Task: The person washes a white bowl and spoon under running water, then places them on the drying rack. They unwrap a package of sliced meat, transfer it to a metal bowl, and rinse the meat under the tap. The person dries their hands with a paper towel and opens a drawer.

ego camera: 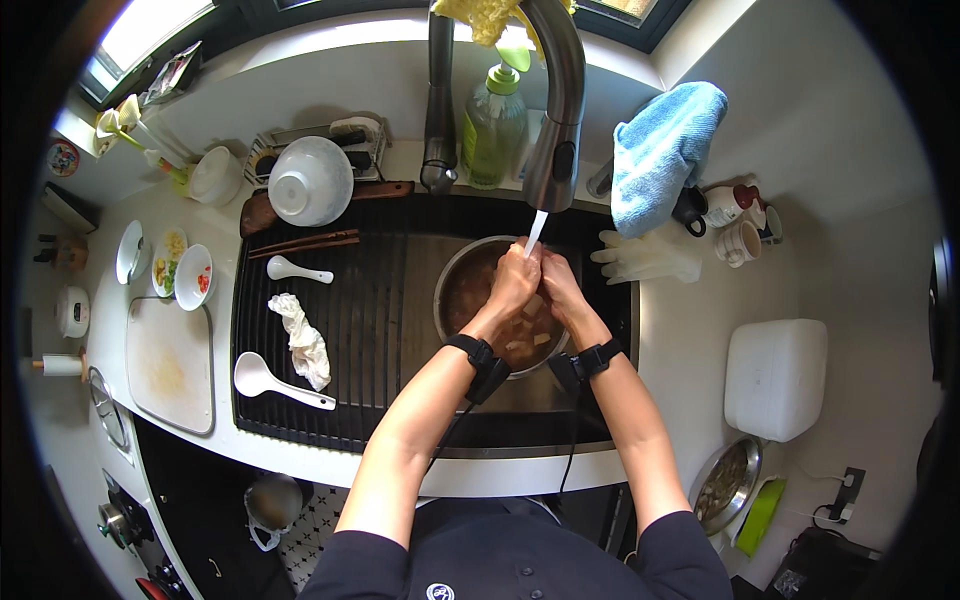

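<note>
My left hand (515, 276) and my right hand (561, 285) meet under a stream of water (536, 231) from the pull-down kitchen faucet (555, 165). They touch each other, fingers bent and partly hidden, so I cannot tell whether anything is between them. Below them in the sink stands a round metal pot (437, 300). Brownish liquid fills it, with pale cube-like pieces (534, 306) that look like tofu. Each wrist wears a black strap with a small device.
Left of the pot, a black ribbed drain rack (352, 405) bears a white ladle (259, 377), a crumpled white cloth (304, 341), a white spoon (298, 270) and chopsticks (304, 244). A translucent bowl (310, 180) sits behind. A glove (649, 256) lies at the right edge.
</note>
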Demonstrator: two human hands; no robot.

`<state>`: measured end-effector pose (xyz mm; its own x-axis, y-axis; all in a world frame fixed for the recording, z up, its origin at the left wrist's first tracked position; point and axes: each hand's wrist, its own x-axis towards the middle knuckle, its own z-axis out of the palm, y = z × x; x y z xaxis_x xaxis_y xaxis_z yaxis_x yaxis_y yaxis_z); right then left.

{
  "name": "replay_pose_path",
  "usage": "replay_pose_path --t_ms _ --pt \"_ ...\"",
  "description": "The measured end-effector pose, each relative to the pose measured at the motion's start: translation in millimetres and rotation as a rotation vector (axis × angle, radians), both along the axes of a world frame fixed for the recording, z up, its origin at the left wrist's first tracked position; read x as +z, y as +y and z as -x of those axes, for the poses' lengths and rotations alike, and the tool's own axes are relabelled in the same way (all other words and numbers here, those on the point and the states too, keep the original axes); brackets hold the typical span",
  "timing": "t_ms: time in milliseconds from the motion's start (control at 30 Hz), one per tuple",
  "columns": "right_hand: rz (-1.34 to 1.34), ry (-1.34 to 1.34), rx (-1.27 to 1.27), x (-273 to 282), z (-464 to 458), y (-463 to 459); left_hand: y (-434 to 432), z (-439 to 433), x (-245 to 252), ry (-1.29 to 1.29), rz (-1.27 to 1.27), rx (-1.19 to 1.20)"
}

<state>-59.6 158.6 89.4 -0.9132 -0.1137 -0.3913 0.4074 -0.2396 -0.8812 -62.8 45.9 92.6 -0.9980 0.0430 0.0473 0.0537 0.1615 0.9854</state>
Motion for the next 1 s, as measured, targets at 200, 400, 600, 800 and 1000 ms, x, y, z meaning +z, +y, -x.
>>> replay_pose_path --t_ms 200,400,600,800,1000 --pt "-0.084 0.168 0.059 -4.9 1.8 -24.9 -23.2 -5.1 6.5 0.016 0.027 0.057" --pt "-0.545 0.277 0.098 -14.2 13.3 -28.1 -34.2 0.0 25.0 0.122 0.358 -0.009" --pt "-1.115 0.407 0.261 -1.2 7.5 6.9 -28.2 3.4 35.7 0.683 0.75 -0.172" --pt "-1.706 0.694 0.545 -5.2 5.2 4.2 -41.9 0.9 45.0 0.98 0.925 -0.233" --pt "-1.734 1.062 0.56 -31.1 9.3 -6.4 -42.1 4.2 47.4 0.932 0.908 -0.249"
